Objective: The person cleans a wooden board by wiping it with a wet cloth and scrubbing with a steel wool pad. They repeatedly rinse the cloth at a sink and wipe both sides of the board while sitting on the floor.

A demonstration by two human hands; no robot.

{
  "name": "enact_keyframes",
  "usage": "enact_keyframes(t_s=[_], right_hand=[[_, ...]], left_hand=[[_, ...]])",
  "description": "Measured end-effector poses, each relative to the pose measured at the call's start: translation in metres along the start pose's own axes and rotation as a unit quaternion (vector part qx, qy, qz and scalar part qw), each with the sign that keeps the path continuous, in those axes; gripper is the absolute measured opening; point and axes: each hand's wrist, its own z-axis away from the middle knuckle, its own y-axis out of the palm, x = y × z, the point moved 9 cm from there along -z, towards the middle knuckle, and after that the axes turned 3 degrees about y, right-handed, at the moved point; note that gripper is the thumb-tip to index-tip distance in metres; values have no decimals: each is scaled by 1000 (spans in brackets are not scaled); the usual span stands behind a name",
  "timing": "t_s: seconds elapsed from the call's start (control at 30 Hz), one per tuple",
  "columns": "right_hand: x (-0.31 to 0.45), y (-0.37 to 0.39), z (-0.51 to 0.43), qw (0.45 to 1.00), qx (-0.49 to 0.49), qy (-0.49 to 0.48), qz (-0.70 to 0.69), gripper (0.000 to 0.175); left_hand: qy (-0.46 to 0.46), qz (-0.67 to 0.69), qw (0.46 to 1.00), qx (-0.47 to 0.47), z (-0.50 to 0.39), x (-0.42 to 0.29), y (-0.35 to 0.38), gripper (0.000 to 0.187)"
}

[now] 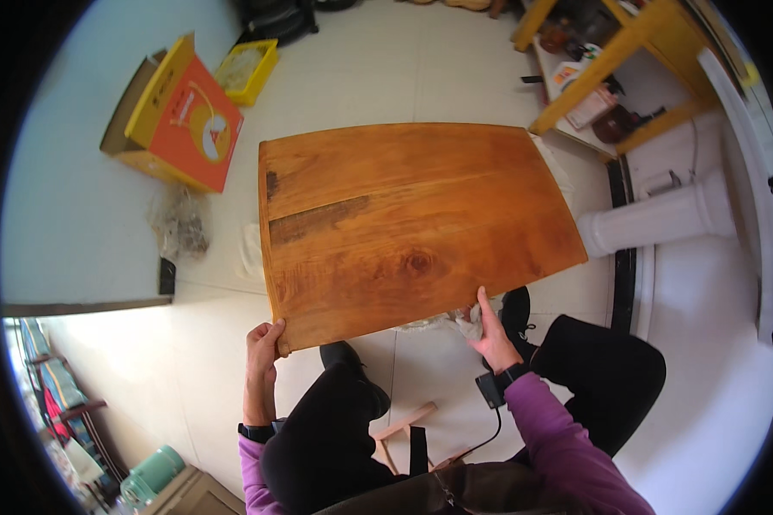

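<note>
A broad wooden panel (419,212), orange-brown with a dark knot and darker patches near its left end, is held out before me. My left hand (263,344) grips its near left corner, thumb on top. At the near edge, right of the middle, my right hand (493,335) holds the panel with the thumb against the edge and the other fingers beneath. A crumpled whitish cloth (469,324) shows at my right hand, under the panel; whether I hold it too is unclear. What lies below the panel is mostly hidden.
An orange and yellow cardboard box (193,119) stands at the left wall, near a yellow tray (257,77) and a clear plastic bag (183,225). A wooden shelf (592,77) and a white pedestal (657,219) stand right. A wooden stool (402,421) is partly visible beneath me.
</note>
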Motion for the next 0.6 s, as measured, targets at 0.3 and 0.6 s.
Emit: enact_keyframes(t_s=[0.3, 0.6], right_hand=[[77, 54, 36, 991, 115, -53, -49, 29], [173, 60, 89, 987, -64, -37, 141, 25]], left_hand=[[59, -99, 987, 110, 93, -179, 45, 27], [19, 82, 995, 52, 166, -165, 74, 18]])
